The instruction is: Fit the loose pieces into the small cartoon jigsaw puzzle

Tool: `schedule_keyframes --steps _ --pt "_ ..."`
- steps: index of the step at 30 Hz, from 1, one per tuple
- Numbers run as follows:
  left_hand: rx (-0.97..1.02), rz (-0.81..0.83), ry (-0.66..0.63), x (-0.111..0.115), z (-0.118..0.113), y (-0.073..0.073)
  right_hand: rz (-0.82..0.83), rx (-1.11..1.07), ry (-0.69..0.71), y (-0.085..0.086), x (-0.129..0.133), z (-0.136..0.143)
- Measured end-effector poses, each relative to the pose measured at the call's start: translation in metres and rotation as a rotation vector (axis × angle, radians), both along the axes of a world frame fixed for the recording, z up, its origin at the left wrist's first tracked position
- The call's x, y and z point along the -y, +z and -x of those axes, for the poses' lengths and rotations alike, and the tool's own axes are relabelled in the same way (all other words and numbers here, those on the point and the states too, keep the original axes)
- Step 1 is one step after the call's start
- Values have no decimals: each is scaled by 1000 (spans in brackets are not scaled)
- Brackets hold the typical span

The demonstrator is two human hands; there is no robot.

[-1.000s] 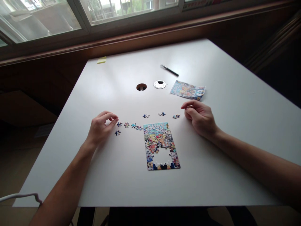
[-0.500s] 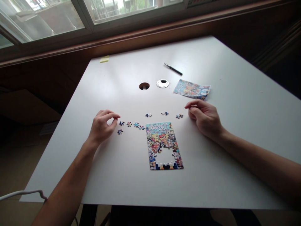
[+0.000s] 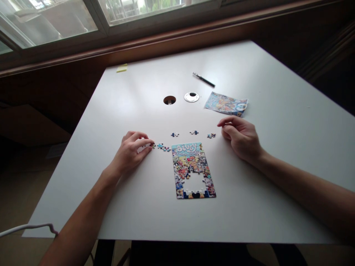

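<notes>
My left hand [image 3: 132, 153] is over the table left of the puzzle, thumb and forefinger closed on a small jigsaw piece [image 3: 153, 146]. Beside those fingertips lie two more pieces, a light-blue one [image 3: 160, 146] and a dark one [image 3: 166, 149]. The colourful jigsaw puzzle [image 3: 179, 162] lies flat, with a white gap in its lower middle. My right hand [image 3: 240, 137] rests loosely curled on the table, holding nothing that shows. Near its fingertips is a mixed-colour piece [image 3: 211, 136]. Two blue-and-white pieces, one left [image 3: 175, 134] and one right [image 3: 194, 132], lie above the puzzle.
A creased picture sheet [image 3: 226, 104] lies beyond my right hand. Farther back are a black pen [image 3: 204, 79], a round metal cover [image 3: 191, 97] and a cable hole [image 3: 169, 100] in the white table [image 3: 144, 207]. A yellow sticky note [image 3: 122, 68] is at the far left corner.
My left hand has moved right, from the leftmost pieces to the jigsaw piece it now pinches. It now hides the leftmost pieces' former places. My right hand has stayed put.
</notes>
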State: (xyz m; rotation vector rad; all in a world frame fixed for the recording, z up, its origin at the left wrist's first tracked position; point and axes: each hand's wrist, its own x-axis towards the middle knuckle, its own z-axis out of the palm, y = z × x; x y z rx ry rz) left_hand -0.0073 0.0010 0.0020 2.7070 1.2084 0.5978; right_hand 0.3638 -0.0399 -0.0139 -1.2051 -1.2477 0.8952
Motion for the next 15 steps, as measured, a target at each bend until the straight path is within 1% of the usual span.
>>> schedule_keyframes --steps 4,7,10,13,15 --pt "-6 61 20 4 -4 3 -15 -7 5 0 -1 1" --pt "11 63 -7 4 -5 6 -18 2 4 0 -1 1" --pt "95 15 -82 4 -7 6 -23 14 12 0 -1 2" --pt "240 -19 -205 11 -17 6 -52 51 19 -1 -2 3" --pt "356 34 -243 23 -29 7 -100 121 20 -1 -1 5"
